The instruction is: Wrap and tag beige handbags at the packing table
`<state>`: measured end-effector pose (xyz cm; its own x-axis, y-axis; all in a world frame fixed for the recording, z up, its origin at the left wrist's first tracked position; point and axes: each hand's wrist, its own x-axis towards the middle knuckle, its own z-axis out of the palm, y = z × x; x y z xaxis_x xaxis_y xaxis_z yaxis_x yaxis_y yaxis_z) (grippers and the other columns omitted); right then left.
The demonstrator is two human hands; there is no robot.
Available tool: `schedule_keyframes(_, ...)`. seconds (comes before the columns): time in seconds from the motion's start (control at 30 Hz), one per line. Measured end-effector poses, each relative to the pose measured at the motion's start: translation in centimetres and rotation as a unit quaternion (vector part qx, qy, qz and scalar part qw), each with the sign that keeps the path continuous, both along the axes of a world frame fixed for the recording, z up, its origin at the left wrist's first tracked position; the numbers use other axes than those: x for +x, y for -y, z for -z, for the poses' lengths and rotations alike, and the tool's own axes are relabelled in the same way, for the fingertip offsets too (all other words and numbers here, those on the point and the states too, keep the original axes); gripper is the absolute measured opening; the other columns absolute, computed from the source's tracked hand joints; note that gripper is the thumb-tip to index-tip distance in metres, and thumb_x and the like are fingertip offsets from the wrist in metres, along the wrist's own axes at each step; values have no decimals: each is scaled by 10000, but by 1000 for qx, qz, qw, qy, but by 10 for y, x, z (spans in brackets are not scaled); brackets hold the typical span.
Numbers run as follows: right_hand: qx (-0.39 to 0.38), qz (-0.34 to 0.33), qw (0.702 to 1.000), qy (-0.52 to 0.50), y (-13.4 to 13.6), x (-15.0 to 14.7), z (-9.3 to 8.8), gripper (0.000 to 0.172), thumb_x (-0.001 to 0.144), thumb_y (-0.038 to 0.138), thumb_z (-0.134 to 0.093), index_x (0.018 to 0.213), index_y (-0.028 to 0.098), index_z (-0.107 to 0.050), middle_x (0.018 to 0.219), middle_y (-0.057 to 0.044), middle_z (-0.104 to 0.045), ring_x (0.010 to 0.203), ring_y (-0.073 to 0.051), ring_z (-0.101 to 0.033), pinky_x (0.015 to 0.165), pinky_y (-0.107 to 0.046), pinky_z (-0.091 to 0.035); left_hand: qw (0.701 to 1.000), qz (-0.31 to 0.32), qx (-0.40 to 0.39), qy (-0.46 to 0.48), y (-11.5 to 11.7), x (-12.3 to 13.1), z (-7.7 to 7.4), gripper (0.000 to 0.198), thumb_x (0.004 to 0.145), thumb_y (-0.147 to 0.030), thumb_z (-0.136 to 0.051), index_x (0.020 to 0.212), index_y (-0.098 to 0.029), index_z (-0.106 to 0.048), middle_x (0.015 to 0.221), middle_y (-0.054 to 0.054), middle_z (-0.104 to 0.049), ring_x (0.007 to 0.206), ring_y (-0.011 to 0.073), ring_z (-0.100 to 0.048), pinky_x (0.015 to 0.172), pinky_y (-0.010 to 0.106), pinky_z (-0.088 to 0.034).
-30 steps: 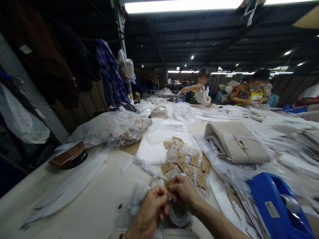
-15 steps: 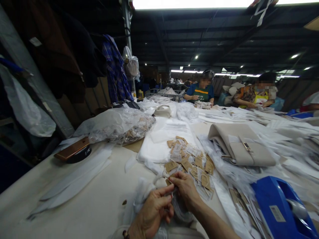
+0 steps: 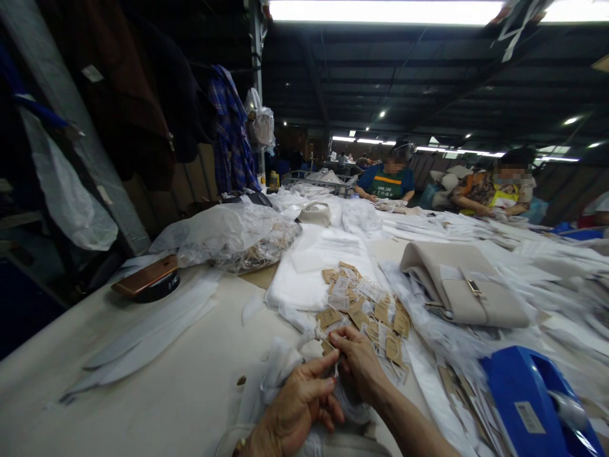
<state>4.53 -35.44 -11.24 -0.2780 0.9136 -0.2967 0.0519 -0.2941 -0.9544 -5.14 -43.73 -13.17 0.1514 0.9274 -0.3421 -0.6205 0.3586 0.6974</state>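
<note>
My right hand (image 3: 359, 365) is closed in a pinch on a brown paper hang tag (image 3: 326, 346), at its cord end. Against those fingertips rest the bent thumb and forefinger of my left hand (image 3: 302, 400), curled round something too small to make out. Under both hands is a beige bag (image 3: 354, 445), its handle wrapped in white padding (image 3: 280, 362). Much of the bag is hidden by my hands and the frame's bottom edge. Just beyond my fingers lies a loose heap of brown tags (image 3: 359, 308) with pale cords and small clear packets.
A folded beige bag with a buckle (image 3: 469, 289) and a blue tape dispenser (image 3: 537, 400) lie to the right. At left are a copper-coloured phone-like object (image 3: 145, 276) and a plastic bag of tags (image 3: 238, 235). Two co-workers (image 3: 387, 181) sit across the table.
The whole view has shifted slightly right and down as the head moved. Both hands keep almost the same pose at the tag; the fingers have moved only a little.
</note>
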Motion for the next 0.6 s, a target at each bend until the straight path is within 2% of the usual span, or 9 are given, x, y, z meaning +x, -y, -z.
schedule_keyframes(0.23, -13, 12, 1000, -10, -5, -4, 7, 226, 563, 395, -581, 581, 202, -465, 379, 90, -406, 301, -37, -264, 332, -197, -150, 999, 27, 12, 17, -1, -3, 0, 739, 590, -320, -759, 1269, -144, -524, 573, 12, -631, 427, 142, -604, 340, 173, -398)
schedule_keyframes(0.4, -28, 4, 1000, 3, -6, -4, 5, 192, 616, 363, -564, 598, 205, -456, 347, 96, -382, 282, -40, -249, 321, -190, -129, 999, 31, 17, 35, -2, -2, 1, 721, 601, -319, -751, 1271, -184, -521, 777, 49, -690, 471, 166, -640, 369, 204, -427)
schedule_keyframes(0.5, -31, -17, 999, 15, -4, -1, 0, 167, 646, 337, -548, 609, 207, -451, 342, 112, -347, 267, -36, -231, 305, -185, -127, 999, 5, 15, 35, -2, -1, 1, 715, 602, -339, -746, 1261, -163, -528, 611, 20, -657, 474, 163, -624, 403, 214, -443)
schedule_keyframes(0.6, -35, -50, 998, 18, -3, 2, -5, 159, 670, 334, -525, 625, 208, -439, 370, 111, -380, 261, -30, -223, 294, -177, -123, 1000, -20, 6, 20, -5, 1, 1, 686, 576, -365, -752, 1196, -132, -575, 470, -9, -585, 409, 146, -562, 404, 228, -431)
